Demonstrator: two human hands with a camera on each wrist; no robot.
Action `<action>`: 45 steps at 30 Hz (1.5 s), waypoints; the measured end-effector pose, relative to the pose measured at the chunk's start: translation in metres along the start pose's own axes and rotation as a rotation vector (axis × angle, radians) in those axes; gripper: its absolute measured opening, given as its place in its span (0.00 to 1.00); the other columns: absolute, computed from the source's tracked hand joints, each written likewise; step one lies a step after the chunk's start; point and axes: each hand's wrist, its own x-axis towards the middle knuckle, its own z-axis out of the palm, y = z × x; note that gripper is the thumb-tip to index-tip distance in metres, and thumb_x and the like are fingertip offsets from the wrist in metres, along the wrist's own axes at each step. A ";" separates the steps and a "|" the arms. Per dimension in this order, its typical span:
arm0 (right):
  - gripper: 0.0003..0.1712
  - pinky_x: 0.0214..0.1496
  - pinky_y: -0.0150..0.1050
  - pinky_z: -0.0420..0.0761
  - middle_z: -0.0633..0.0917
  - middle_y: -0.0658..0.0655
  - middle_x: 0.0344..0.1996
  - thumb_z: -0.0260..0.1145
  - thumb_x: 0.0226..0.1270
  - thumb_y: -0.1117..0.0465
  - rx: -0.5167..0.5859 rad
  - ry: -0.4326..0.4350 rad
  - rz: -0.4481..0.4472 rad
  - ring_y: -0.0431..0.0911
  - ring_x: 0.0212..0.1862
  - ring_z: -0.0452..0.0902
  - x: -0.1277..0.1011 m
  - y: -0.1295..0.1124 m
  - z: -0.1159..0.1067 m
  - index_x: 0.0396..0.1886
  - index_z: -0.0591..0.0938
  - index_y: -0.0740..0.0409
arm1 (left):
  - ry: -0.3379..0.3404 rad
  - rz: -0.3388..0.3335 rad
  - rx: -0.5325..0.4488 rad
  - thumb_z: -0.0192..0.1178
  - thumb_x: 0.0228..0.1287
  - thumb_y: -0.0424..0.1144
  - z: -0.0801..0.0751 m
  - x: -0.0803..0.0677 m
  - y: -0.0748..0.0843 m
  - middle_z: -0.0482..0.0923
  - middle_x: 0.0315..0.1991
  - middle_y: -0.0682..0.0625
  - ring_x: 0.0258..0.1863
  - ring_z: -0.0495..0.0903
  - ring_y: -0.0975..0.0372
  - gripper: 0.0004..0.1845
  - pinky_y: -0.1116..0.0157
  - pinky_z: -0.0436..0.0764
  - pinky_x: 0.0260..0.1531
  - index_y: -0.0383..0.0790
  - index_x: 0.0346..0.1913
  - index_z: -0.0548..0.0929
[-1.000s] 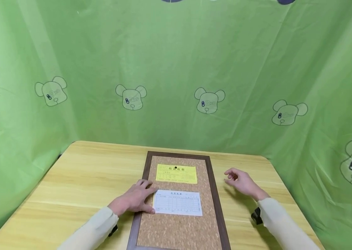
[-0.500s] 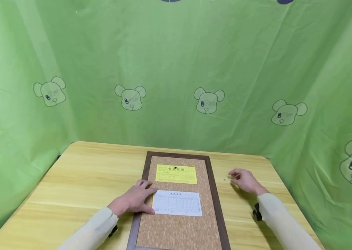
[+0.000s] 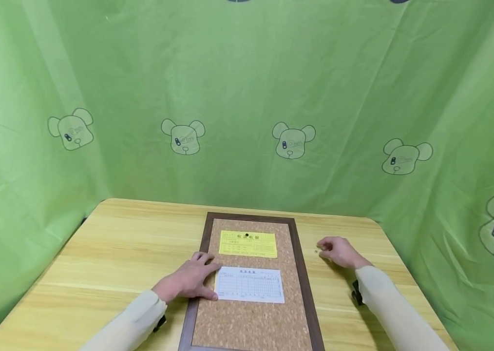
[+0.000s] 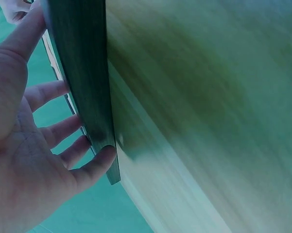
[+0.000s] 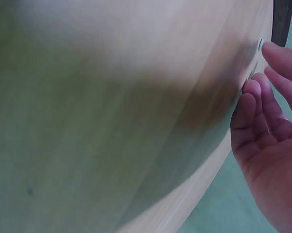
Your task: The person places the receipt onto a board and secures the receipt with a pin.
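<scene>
Ideally the right hand, fingers loosely curled, nips the tiny pin on the tabletop cleanly while the flat left hand steadies the white slip on the corkboard.

Too small to identify: tiny speck on worktop, at 9 o'clock from right hand. Illegible print on yellow slip and white form. Cork board cut off at 6 o'clock edge. Blurred wood grain throughout both wrist views.
</scene>
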 end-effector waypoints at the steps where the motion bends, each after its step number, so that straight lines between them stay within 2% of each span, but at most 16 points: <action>1: 0.14 0.39 0.41 0.76 0.81 0.53 0.33 0.67 0.59 0.67 -0.002 -0.010 0.004 0.46 0.37 0.75 0.001 0.000 0.000 0.45 0.81 0.68 | -0.002 -0.001 -0.003 0.66 0.46 0.65 0.000 0.000 0.000 0.59 0.67 0.39 0.65 0.57 0.47 0.46 0.48 0.65 0.59 0.44 0.66 0.69; 14: 0.06 0.37 0.41 0.75 0.81 0.50 0.29 0.66 0.61 0.65 -0.019 -0.033 0.018 0.43 0.33 0.74 0.007 0.000 0.003 0.38 0.84 0.61 | -0.006 -0.003 -0.007 0.66 0.46 0.64 -0.002 0.000 0.001 0.59 0.67 0.39 0.65 0.57 0.47 0.46 0.49 0.65 0.59 0.43 0.66 0.70; 22: 0.03 0.35 0.39 0.75 0.81 0.49 0.27 0.66 0.61 0.67 -0.020 -0.019 -0.019 0.43 0.32 0.74 0.009 0.000 0.004 0.34 0.84 0.59 | -0.010 -0.007 -0.008 0.66 0.46 0.64 -0.003 0.000 0.001 0.59 0.67 0.39 0.65 0.57 0.47 0.46 0.49 0.66 0.59 0.43 0.66 0.69; 35: 0.03 0.33 0.36 0.74 0.81 0.48 0.27 0.68 0.60 0.65 0.002 -0.020 -0.030 0.42 0.31 0.74 0.010 0.003 0.007 0.32 0.84 0.61 | -0.018 -0.022 -0.007 0.66 0.45 0.65 0.001 0.002 0.000 0.59 0.68 0.40 0.65 0.56 0.48 0.46 0.50 0.66 0.59 0.45 0.67 0.69; 45: 0.04 0.34 0.36 0.73 0.80 0.48 0.25 0.66 0.60 0.67 -0.026 -0.015 -0.022 0.41 0.30 0.72 0.009 0.000 0.006 0.27 0.82 0.56 | -0.008 -0.016 -0.009 0.66 0.45 0.65 0.002 0.002 -0.001 0.59 0.67 0.40 0.65 0.56 0.47 0.46 0.49 0.66 0.59 0.45 0.66 0.70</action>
